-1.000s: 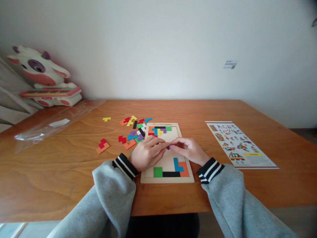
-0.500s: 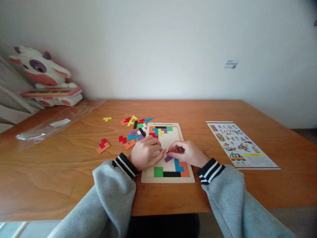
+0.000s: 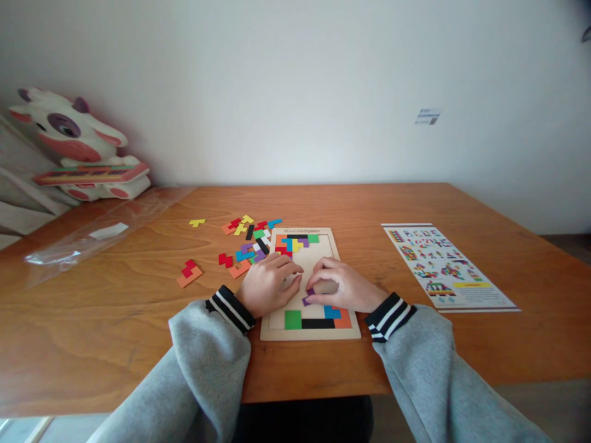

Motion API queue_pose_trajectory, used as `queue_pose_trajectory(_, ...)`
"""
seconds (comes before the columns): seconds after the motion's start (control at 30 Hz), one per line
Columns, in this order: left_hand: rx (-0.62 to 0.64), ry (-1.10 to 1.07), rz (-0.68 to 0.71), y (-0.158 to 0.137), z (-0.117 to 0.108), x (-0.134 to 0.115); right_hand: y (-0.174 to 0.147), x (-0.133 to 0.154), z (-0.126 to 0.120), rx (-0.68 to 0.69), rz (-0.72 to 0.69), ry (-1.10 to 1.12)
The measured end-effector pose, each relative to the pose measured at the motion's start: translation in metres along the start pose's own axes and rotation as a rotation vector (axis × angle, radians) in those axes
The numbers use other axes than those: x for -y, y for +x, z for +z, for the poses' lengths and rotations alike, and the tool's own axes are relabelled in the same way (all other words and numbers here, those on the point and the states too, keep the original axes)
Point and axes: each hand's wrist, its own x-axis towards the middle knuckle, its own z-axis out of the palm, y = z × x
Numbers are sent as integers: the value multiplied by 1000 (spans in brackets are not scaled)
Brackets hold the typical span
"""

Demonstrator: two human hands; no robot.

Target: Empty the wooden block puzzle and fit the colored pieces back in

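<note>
A wooden puzzle board [image 3: 310, 335] lies in front of me, with coloured pieces set along its top and bottom. Over its middle, my right hand [image 3: 344, 284] pinches a purple puzzle piece [image 3: 306, 300] between thumb and fingers. My left hand [image 3: 270, 284] rests over the board's left side, thumb and fingers apart and curved, with nothing visible in them. Near the board's bottom edge are a green square piece [image 3: 292, 319], a black bar piece [image 3: 317, 323], a blue piece [image 3: 331, 312] and an orange piece [image 3: 343, 320]. My left hand partly covers a red piece [image 3: 282, 251].
Loose puzzle pieces [image 3: 244, 255] lie left of the board, with an orange and red pair [image 3: 189, 274] farther left. A printed pattern sheet [image 3: 446, 267] is on the right. A clear plastic bag [image 3: 69, 246] and a cow-shaped toy keyboard [image 3: 92, 174] are at the left.
My right hand has shifted slightly and its fingers are now around the purple piece, which has turned. The left hand stays nearly in place, and the view has moved a little.
</note>
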Motion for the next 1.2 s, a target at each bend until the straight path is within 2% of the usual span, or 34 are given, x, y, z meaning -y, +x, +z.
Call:
queue_pose_trajectory(0.43, 12, 11, 3, -1, 2, 2, -1, 3, -5, 129, -6, 26)
queue_pose_trajectory(0.83, 13, -8, -13, -1, 2, 3, 2, 8, -8, 127, -13, 60)
queue_pose_trajectory(1.0, -31, 8, -46, -1, 2, 4, 2, 8, -7, 115, 10, 98)
queue_pose_trajectory(1.2, -146, 111, -172, -1, 1, 18, 2, 7, -6, 117, 8, 85)
